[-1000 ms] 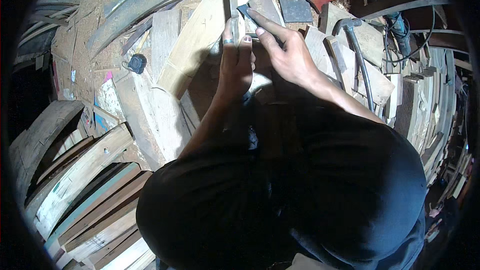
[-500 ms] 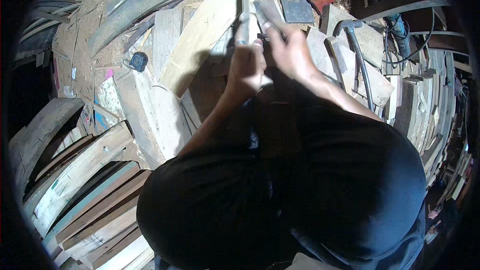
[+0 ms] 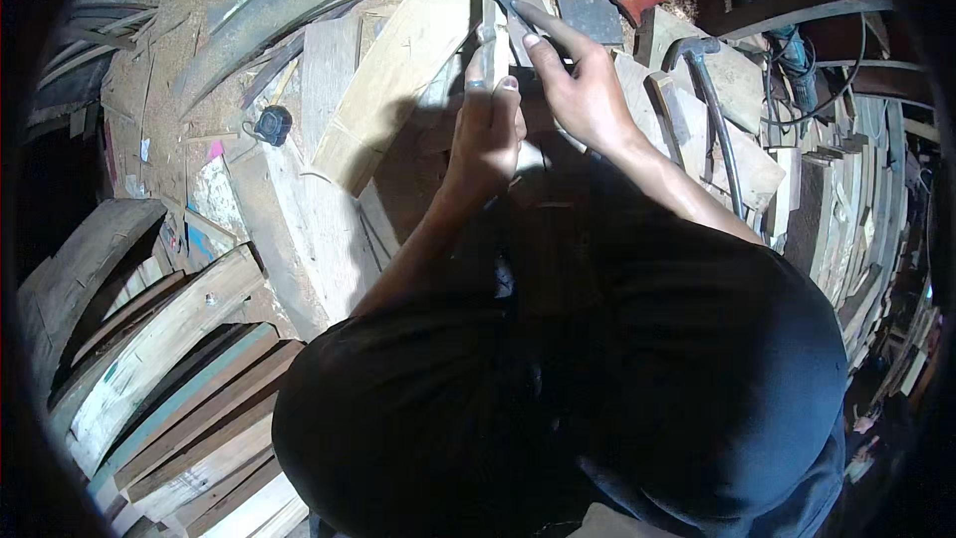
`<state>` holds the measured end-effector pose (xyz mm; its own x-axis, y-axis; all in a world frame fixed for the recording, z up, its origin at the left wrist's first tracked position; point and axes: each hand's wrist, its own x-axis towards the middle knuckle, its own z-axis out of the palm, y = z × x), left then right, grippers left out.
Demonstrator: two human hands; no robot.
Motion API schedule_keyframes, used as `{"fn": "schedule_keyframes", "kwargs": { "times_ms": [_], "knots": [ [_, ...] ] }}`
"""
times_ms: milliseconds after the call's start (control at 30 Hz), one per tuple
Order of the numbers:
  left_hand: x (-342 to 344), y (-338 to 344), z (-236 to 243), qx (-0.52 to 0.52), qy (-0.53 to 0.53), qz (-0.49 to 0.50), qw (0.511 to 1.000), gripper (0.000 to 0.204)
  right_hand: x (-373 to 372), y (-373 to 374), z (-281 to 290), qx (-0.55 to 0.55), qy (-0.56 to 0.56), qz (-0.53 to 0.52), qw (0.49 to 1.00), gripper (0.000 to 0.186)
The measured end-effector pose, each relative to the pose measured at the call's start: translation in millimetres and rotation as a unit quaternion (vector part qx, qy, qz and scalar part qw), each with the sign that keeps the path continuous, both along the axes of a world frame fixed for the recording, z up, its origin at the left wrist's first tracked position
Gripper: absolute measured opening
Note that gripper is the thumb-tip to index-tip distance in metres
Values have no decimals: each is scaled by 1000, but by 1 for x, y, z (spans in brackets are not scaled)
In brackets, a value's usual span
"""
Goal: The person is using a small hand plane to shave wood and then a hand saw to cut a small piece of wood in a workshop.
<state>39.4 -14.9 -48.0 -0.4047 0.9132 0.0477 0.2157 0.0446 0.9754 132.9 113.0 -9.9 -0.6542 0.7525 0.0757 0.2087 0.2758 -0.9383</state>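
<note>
My left hand (image 3: 488,125) is closed around the lower part of a narrow pale wooden strip (image 3: 501,40), which points away from me. My right hand (image 3: 590,90) is just to its right, with the index finger stretched along toward the strip's upper part and the thumb bent below it. A small dark piece shows by that fingertip, against a notch-like spot on the strip. What the right hand holds is mostly hidden, and its kind cannot be made out. Beside my left hand lies a wide pale board (image 3: 398,75).
A claw hammer (image 3: 709,105) lies right of my right forearm. A handsaw with a red handle (image 3: 637,0) is at the far right, near a blue power tool (image 3: 794,65). A tape measure (image 3: 273,126) sits left. Curved timbers (image 3: 159,349) and stacked boards (image 3: 836,209) flank my knees.
My right hand has shifted slightly to the right, and its index finger is now extended at the strip. The left hand keeps its hold with little movement.
</note>
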Motion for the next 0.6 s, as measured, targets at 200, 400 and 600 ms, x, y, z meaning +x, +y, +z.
{"fn": "schedule_keyframes", "kwargs": {
  "times_ms": [200, 400, 600],
  "knots": [
    [2, 1, -15, -49, -94, 42, 994, 14, 2, 2, -11, 27, -84, -55, 995, 37],
    [-5, 0, -18, 117, 341, 60, 931, 11, 4, 4, -5, 43, -177, -57, 982, 41],
    [31, 3, 35, -60, -169, -11, 984, 24, 41, 97, -75, 197, -87, -232, 949, 26]
  ]
}}
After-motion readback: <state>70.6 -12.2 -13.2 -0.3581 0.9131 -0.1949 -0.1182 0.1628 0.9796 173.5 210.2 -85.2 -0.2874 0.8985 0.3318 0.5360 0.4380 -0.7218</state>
